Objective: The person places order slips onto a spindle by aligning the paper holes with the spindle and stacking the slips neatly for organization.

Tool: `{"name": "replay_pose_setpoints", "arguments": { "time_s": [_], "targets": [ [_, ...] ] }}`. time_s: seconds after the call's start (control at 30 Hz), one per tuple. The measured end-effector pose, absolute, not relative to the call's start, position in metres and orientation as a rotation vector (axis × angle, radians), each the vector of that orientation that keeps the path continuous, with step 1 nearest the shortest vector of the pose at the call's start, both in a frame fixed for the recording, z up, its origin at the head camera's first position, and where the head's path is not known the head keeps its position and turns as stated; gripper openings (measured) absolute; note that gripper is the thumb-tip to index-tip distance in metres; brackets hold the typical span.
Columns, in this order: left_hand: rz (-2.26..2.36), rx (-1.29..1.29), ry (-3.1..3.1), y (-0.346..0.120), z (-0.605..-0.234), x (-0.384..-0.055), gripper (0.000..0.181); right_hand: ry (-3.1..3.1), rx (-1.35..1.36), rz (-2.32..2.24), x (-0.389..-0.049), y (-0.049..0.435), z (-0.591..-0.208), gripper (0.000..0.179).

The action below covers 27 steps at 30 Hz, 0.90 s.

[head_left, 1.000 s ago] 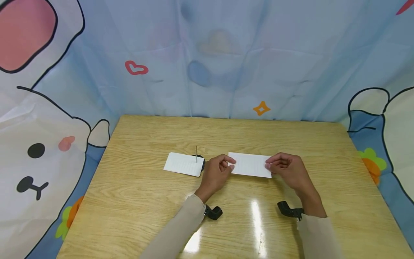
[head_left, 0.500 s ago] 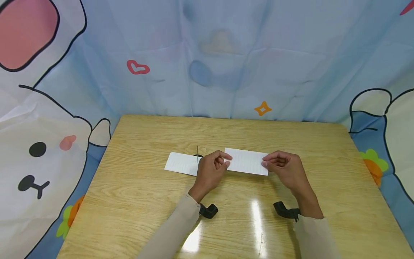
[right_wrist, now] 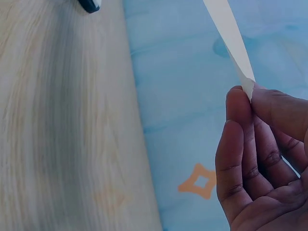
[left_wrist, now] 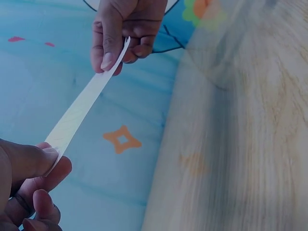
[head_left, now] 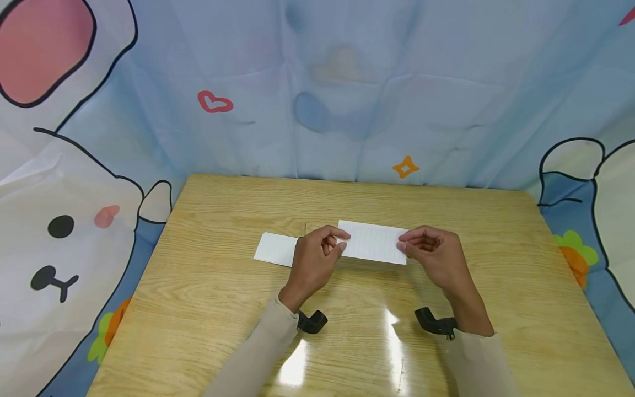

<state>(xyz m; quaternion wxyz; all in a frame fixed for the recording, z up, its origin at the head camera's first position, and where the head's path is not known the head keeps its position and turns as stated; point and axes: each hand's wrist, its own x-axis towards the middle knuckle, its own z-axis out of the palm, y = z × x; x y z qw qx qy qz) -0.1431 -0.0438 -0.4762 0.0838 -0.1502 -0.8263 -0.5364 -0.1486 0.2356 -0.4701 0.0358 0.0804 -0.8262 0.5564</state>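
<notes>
A white slip of paper (head_left: 374,241) with faint printed lines is stretched between both hands above the table. My left hand (head_left: 315,262) pinches its left end between thumb and forefinger. Its right end is pinched by my right hand (head_left: 436,256) in the same way. Seen nearly edge-on in the left wrist view, the slip (left_wrist: 86,106) bends slightly. Behind my left hand, a thin upright metal spike (head_left: 305,229) rises beside another white lined paper (head_left: 275,249). The left hand hides the spike's lower part, most of its black base and that paper's right end.
The wooden table (head_left: 208,309) reaches back to a blue cartoon-printed curtain (head_left: 258,132). A black wrist-camera mount (head_left: 313,322) juts from the left wrist, and another mount (head_left: 436,322) from the right. Part of a dark object (right_wrist: 89,5) shows at the right wrist view's top edge.
Both hands have lifted the held slip and carried it leftward. My left hand now covers more of the lying paper and the spike's base. The grip on both ends stays the same.
</notes>
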Motion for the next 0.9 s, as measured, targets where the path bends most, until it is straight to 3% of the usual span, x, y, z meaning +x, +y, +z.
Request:
{"name": "replay_pose_setpoints", "arguments": {
  "time_s": [0.9],
  "targets": [
    [-1.619,-0.385,-2.387,-0.097,-0.448,-0.143,0.014,-2.426,0.345,1.801,-0.161,0.181,-0.442,0.011]
  ]
}}
